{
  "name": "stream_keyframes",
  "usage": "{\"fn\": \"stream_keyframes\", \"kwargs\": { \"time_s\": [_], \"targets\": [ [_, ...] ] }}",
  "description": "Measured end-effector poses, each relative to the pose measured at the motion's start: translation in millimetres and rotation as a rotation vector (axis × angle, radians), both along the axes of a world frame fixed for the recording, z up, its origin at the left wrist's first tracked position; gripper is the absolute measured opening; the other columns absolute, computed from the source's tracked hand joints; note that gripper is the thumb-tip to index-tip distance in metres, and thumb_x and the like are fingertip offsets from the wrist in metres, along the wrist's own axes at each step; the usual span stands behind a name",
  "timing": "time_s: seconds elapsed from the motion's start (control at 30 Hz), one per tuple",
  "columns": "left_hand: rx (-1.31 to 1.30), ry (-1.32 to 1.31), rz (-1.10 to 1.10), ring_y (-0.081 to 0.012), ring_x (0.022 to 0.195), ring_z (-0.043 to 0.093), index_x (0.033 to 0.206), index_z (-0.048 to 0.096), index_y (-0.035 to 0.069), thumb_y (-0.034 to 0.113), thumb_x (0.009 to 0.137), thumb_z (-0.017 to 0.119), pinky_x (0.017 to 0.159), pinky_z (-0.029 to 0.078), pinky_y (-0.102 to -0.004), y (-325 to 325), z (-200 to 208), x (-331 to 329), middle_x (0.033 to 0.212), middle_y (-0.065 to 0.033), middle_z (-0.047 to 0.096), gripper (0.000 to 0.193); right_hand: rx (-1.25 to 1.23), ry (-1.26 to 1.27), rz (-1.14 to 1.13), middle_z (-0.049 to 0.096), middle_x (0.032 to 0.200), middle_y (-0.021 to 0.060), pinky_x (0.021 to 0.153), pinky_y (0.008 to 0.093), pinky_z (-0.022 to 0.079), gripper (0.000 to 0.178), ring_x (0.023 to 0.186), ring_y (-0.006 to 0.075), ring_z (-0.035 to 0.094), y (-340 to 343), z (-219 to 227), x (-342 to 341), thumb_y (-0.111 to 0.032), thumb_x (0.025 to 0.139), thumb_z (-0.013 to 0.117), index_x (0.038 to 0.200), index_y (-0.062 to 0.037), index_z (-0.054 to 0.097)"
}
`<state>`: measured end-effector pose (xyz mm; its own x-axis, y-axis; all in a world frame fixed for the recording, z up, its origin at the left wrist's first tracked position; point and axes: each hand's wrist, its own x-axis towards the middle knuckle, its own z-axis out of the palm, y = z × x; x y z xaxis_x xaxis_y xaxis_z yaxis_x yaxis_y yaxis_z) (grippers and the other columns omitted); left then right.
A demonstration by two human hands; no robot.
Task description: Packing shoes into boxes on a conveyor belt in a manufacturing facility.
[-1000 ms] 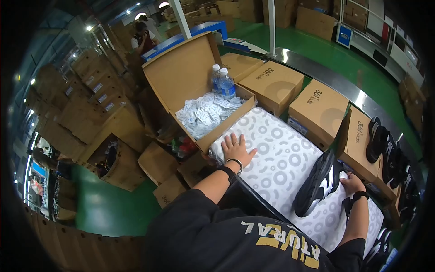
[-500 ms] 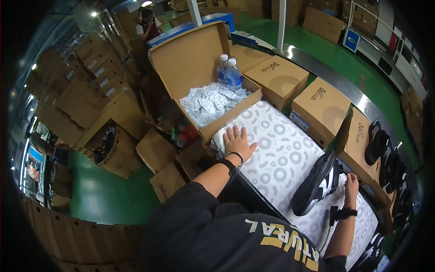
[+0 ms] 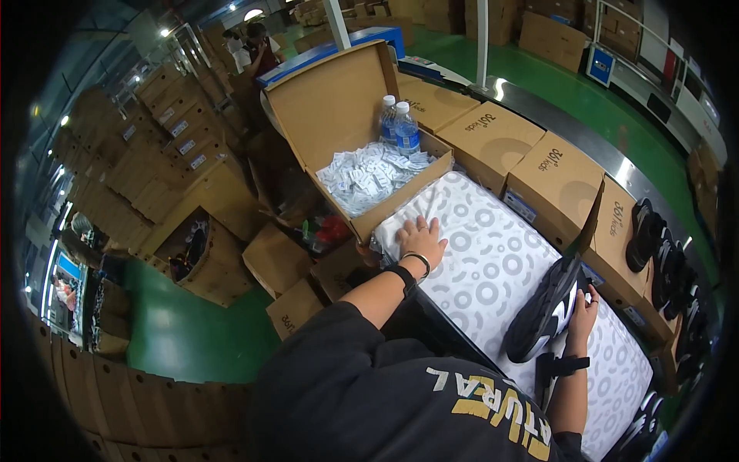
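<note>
On a stack of white wrapping paper (image 3: pixel 481 254) with grey ring patterns, my left hand (image 3: pixel 422 240) lies flat with its fingers spread, near the far left corner. A black sneaker (image 3: pixel 545 314) with white and grey parts rests tilted on the paper's right half. My right hand (image 3: pixel 583 314) is at the sneaker's right side, fingers curled against it; part of its grip is hidden behind the shoe. Beyond my left hand, an open cardboard box (image 3: pixel 400 185) holds many small white packets (image 3: pixel 366 179) and two clear bottles with blue labels (image 3: pixel 406 131).
Closed brown shoe boxes (image 3: pixel 554 173) line the paper's far side beside a metal conveyor edge (image 3: pixel 608 158). More black shoes (image 3: pixel 647 235) stand at the right. Cartons (image 3: pixel 204 266) sit on the green floor at left, and people (image 3: pixel 262 50) are in the background.
My right hand has moved left from the paper's edge to the sneaker's side. The sneaker looks slightly more upright. My left hand stays flat on the paper.
</note>
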<state>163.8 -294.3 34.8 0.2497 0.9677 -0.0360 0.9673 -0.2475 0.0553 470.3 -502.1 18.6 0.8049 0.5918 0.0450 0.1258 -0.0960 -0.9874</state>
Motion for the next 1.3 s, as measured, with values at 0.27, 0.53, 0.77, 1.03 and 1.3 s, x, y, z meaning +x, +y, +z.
{"fn": "stream_keyframes", "kwargs": {
  "time_s": [0.27,0.53,0.77,1.03,1.3],
  "targets": [
    [-0.535,-0.798,-0.662,-0.0215,0.118,0.039,0.122,0.045,0.0,0.031,0.085,0.054,0.099,0.03,-0.0319,73.1,87.2,26.6,0.127,-0.0159,0.041,0.049,0.079,-0.433,0.144,0.054,0.106,0.0204,0.077,0.0327,0.043,0.062,0.092,0.0227,0.054,-0.7,53.3,35.3,-0.027,0.074,0.069,0.118,0.0072,0.042],
    [-0.297,-0.354,-1.722,-0.036,0.108,0.046,0.125,0.04,0.004,0.04,0.076,0.06,0.092,0.038,-0.037,-124.7,200.6,170.6,0.122,-0.0217,0.043,0.064,0.072,-0.001,0.465,0.059,0.083,0.0055,0.065,0.024,0.045,0.026,0.071,0.0121,0.056,-10.5,183.6,39.3,-0.006,0.069,0.056,0.094,0.0014,0.056],
    [0.015,0.069,-1.549,-0.0406,0.122,0.03,0.126,0.045,0.018,0.05,0.074,0.054,0.098,0.022,-0.0536,-103.6,94.3,203.5,0.131,-0.0188,0.038,0.062,-0.56,0.14,-0.364,0.06,0.084,0.0156,0.056,0.0303,0.047,0.066,0.071,0.0201,0.06,-133.3,31.1,67.7,-0.006,0.069,0.06,0.127,0.0041,0.033],
    [-0.059,0.058,-1.46,-0.0408,0.127,0.021,0.124,0.046,0.026,0.053,0.072,0.053,0.102,0.01,-0.0552,-103.3,62.6,204.2,0.136,-0.0158,0.032,0.059,-0.32,-0.523,-0.396,0.047,0.114,0.0292,0.089,0.0349,0.04,0.093,0.104,0.0375,0.049,20.7,102.8,156.5,-0.02,0.059,0.077,0.132,-0.0006,0.024],
    [-0.137,0.131,-1.465,-0.0362,0.129,0.019,0.126,0.044,0.027,0.052,0.075,0.048,0.104,0.009,-0.0523,-108.6,69.3,205.2,0.139,-0.0117,0.029,0.057,0.025,-0.116,0.074,0.054,0.107,0.0185,0.088,0.0311,0.039,0.053,0.102,0.0274,0.052,44.3,106.8,191.4,-0.026,0.068,0.072,0.106,0.0062,0.052]
  ]
}}
